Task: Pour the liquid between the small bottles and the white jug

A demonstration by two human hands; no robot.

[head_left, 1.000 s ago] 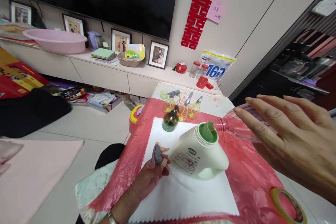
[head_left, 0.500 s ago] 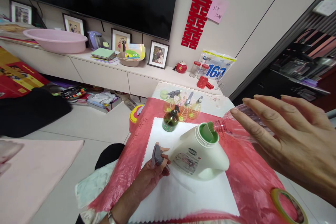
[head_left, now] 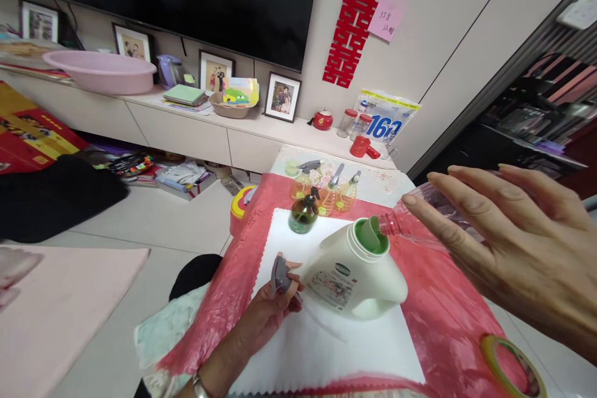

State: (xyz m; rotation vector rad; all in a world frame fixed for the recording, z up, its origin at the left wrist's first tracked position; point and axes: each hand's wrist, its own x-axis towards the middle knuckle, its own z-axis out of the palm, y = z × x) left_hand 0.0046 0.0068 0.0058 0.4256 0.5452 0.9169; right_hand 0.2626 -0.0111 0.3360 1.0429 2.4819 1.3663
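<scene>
My left hand (head_left: 275, 305) is closed on a grey spray nozzle (head_left: 280, 275), whose thin clear tube trails over the white sheet (head_left: 289, 354). The fingers are close beside a pale green jug (head_left: 345, 280) standing upright with its cap off. My right hand (head_left: 508, 242) grips a clear pinkish bottle (head_left: 424, 221), tilted so that its threaded neck sits at the jug's green-lined mouth (head_left: 372, 236). Part of the bottle is hidden behind the hand. Behind the jug stand a dark green pump bottle (head_left: 304, 214) and several clear spray bottles (head_left: 346, 194) with yellowish liquid.
A red plastic cover (head_left: 448, 305) lies over the table, with a roll of tape (head_left: 512, 365) at its right front. Along the wall, a cabinet (head_left: 186, 130) holds a pink basin (head_left: 105, 71), picture frames and red-lidded jars (head_left: 347, 122). A yellow and red container (head_left: 240, 208) stands left of the table.
Both hands stay nearly still. My right hand and the tilted bottle have shifted very slightly, with the neck still at the jug's mouth.
</scene>
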